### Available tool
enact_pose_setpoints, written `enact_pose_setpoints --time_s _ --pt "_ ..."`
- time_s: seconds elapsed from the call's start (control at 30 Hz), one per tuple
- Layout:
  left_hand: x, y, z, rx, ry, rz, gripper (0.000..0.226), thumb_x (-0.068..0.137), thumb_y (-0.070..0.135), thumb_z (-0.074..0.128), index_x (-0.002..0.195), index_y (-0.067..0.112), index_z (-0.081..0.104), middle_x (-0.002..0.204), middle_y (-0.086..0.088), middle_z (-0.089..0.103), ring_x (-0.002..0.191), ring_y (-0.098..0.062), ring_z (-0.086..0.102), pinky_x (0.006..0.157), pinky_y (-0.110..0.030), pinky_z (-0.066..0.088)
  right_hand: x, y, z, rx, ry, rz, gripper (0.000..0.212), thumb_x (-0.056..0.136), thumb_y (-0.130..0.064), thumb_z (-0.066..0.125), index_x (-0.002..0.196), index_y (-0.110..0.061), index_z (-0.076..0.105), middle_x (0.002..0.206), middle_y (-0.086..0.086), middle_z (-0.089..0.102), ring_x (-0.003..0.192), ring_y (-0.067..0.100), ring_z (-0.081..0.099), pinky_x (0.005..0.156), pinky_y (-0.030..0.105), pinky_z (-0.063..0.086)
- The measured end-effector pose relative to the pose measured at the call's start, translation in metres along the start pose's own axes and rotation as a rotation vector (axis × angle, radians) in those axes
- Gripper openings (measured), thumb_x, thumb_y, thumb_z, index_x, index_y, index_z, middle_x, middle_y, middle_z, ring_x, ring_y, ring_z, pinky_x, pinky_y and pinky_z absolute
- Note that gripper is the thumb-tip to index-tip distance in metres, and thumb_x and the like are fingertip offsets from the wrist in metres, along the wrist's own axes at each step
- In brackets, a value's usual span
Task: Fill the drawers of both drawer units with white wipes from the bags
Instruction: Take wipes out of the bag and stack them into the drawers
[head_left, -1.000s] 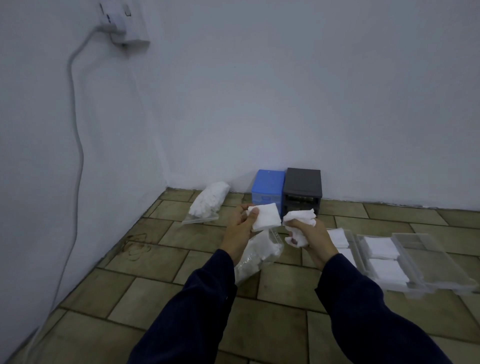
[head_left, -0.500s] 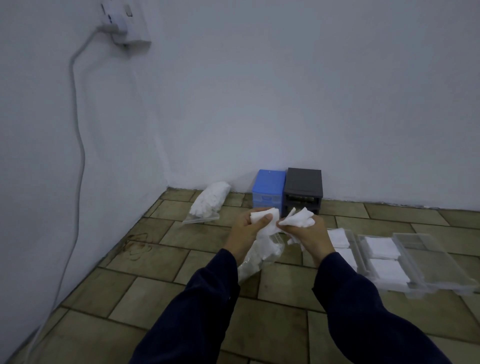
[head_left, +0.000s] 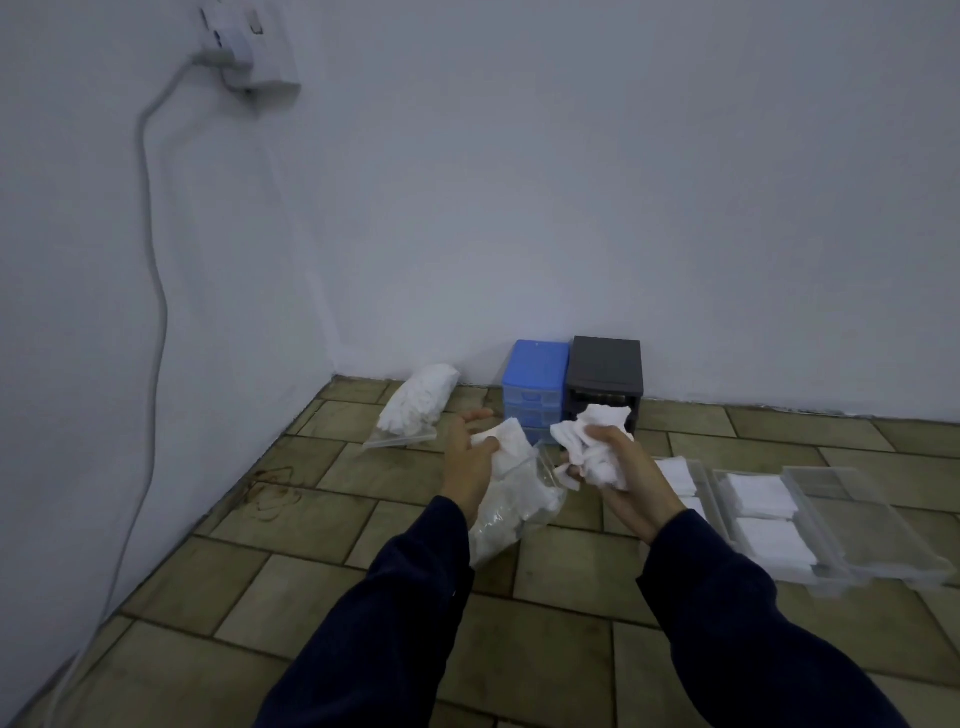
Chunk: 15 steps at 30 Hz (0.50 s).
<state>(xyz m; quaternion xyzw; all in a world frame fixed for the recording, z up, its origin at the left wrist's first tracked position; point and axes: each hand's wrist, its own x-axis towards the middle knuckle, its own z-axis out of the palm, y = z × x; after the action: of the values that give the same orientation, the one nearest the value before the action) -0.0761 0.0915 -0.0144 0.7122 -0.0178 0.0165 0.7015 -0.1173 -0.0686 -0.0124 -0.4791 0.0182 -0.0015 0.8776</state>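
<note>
Bare tiled floor (head_left: 322, 561) left; clear drawers (head_left: 810, 514) right, drawer units (head_left: 571, 384) ahead.

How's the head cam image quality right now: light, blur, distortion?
Head view: dim, flat, bluish light with no hard shadows or glare; wide-angle bend bows the cable on the left wall; the left hand and right hand look soft, and the wipes lack detail; the clear drawers on the right edge are stretched, their edges faint.
</note>
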Motion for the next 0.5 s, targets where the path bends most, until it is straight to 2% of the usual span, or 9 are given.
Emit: enact_pose_setpoints --time_s 0.1,0.17,0.27,0.37,0.43,0.5 --pt "-0.001 -0.002 -0.001 0.065 -0.034 0.06 0.028 0.087 -0.011 0.039 0.081 0.013 0.052 0.086 -0.001 0.05 0.075 -0.008 0.045 0.056 -0.008 0.039 0.0 0.002 0.001 -0.052 -0.005 -0.022 0.013 0.095 -0.012 0.046 0.09 -0.007 0.057 0.061 0.002 0.064 0.053 0.01 0.06 0.046 0.021 0.046" --pt "-0.002 -0.002 -0.001 0.042 -0.075 0.046 0.035 0.088 -0.01 0.041 0.066 0.013 0.058 0.077 -0.002 0.057 0.075 -0.012 0.05 0.062 -0.015 0.044 -0.001 0.005 0.0 -0.17 -0.022 -0.036 0.012 0.093 -0.014 0.051 0.09 -0.006 0.06 0.062 0.003 0.065 0.053 0.01 0.06 0.044 0.021 0.045" --pt "-0.004 0.003 0.002 -0.044 -0.133 0.014 0.028 0.091 -0.001 0.048 0.075 0.009 0.068 0.086 -0.003 0.067 0.083 -0.014 0.061 0.071 -0.021 0.053 -0.001 0.008 0.0 -0.307 -0.037 -0.038 0.013 0.088 -0.016 0.059 0.087 -0.004 0.064 0.066 0.005 0.069 0.056 0.013 0.062 0.044 0.021 0.047" --pt "-0.011 0.012 0.007 -0.198 -0.206 -0.057 0.015 0.089 0.013 0.058 0.081 0.007 0.07 0.076 -0.002 0.069 0.07 -0.009 0.065 0.064 -0.021 0.055 -0.001 0.009 0.0 -0.5 -0.036 -0.051 0.021 0.083 -0.021 0.065 0.085 0.0 0.065 0.059 0.0 0.069 0.057 0.011 0.064 0.05 0.022 0.05" --pt "-0.012 0.011 0.009 -0.16 -0.259 -0.018 0.015 0.084 0.024 0.065 0.086 0.011 0.071 0.08 -0.001 0.071 0.074 -0.011 0.067 0.068 -0.025 0.056 -0.002 0.01 0.001 -0.575 -0.038 -0.062 0.026 0.081 -0.021 0.068 0.089 0.003 0.065 0.059 -0.001 0.069 0.056 0.009 0.064 0.052 0.02 0.05" --pt "-0.011 0.008 0.009 -0.081 -0.302 0.072 0.026 0.072 0.035 0.073 0.091 0.016 0.072 0.091 0.0 0.071 0.087 -0.013 0.067 0.075 -0.025 0.056 -0.001 0.01 0.002 -0.617 -0.02 -0.065 0.028 0.08 -0.022 0.069 0.092 0.003 0.065 0.064 0.002 0.069 0.054 0.007 0.063 0.05 0.019 0.049"
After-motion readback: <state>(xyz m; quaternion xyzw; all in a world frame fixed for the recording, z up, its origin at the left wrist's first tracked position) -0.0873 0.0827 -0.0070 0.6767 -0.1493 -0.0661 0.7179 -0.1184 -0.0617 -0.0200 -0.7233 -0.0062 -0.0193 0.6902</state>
